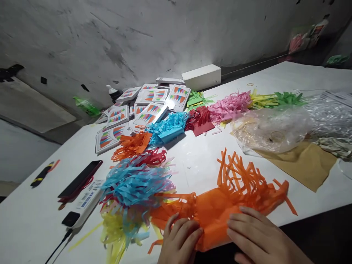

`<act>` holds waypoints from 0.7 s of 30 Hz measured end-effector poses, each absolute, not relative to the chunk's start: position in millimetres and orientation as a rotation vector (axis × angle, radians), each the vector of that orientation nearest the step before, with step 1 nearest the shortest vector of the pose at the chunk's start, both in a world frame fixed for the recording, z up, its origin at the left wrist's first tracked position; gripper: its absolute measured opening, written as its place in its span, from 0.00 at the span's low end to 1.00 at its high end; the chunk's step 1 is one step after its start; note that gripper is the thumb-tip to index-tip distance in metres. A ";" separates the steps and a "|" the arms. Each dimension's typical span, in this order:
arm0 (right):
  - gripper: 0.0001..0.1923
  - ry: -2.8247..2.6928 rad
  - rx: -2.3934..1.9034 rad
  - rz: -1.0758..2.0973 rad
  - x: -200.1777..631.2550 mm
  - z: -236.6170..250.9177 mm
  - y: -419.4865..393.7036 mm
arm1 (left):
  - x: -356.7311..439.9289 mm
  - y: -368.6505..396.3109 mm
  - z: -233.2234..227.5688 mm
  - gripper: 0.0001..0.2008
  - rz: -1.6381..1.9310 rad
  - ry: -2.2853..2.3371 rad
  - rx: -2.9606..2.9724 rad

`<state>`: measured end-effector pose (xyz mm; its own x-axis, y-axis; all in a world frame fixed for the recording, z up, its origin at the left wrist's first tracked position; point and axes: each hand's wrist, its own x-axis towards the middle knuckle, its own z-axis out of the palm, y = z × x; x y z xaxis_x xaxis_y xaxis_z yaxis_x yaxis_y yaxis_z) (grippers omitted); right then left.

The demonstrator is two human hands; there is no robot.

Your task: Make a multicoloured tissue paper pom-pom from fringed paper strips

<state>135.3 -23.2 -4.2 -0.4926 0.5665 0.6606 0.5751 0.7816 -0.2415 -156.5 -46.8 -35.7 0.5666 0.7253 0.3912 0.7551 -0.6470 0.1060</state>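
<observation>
A sheet of orange fringed tissue paper [236, 198] lies at the near edge of the white table [198, 168], its cut strips pointing away from me. My left hand [180, 240] presses its left part with bent fingers. My right hand [255, 234] lies flat on its right part, fingers spread. Just left of the orange sheet sits a heap of blue, red and yellow fringed paper [132, 190].
More fringed bundles in orange [132, 145], blue [167, 128], red [199, 119], pink [231, 104], yellow and green run across the table. Printed packets [150, 99] and a white box [202, 76] lie at the back. Clear plastic bags [277, 126], brown paper [305, 163], a phone [81, 179] and a power bank [82, 207] also lie here.
</observation>
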 end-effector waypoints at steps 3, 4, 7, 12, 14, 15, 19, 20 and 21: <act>0.20 -2.167 -0.939 0.147 113.5 -15.2 -18.6 | -160.0 -51.7 -34.8 0.12 -0.676 -1.360 -2.623; 0.21 -2.168 -0.962 0.174 112.8 -21.2 -18.9 | -159.1 -54.4 -34.9 0.12 -0.719 -1.408 -2.573; 0.20 -2.206 -0.958 0.146 117.1 -38.7 -24.0 | -146.4 -61.0 -37.1 0.16 -0.842 -1.475 -2.433; 0.21 -2.196 -0.923 0.085 117.3 -50.4 -32.1 | -102.2 -56.1 -45.8 0.18 -0.867 -1.299 -2.509; 0.20 -2.164 -1.003 0.065 120.4 -49.9 -31.4 | -90.6 -51.9 -47.7 0.15 -0.904 -1.407 -2.520; 0.19 -2.143 -1.064 0.050 124.0 -48.9 -30.0 | -88.1 -50.3 -47.8 0.14 -0.923 -1.462 -2.525; 0.14 -2.019 -1.285 -0.073 158.1 -45.9 -18.2 | -94.8 -47.0 -45.0 0.12 -0.951 -1.437 -2.601; 0.13 -2.020 -1.322 -0.123 172.7 -46.7 -14.2 | -97.9 -46.5 -44.3 0.10 -0.948 -1.406 -2.617; 0.13 -2.037 -1.363 -0.182 189.8 -48.3 -10.2 | -100.5 -46.1 -43.7 0.09 -0.948 -1.380 -2.630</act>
<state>189.8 -10.2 -48.3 -0.2291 0.7690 0.5967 0.8625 0.4445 -0.2417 -100.5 -46.1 -43.7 0.4236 0.7392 0.5236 0.7539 -0.6081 0.2487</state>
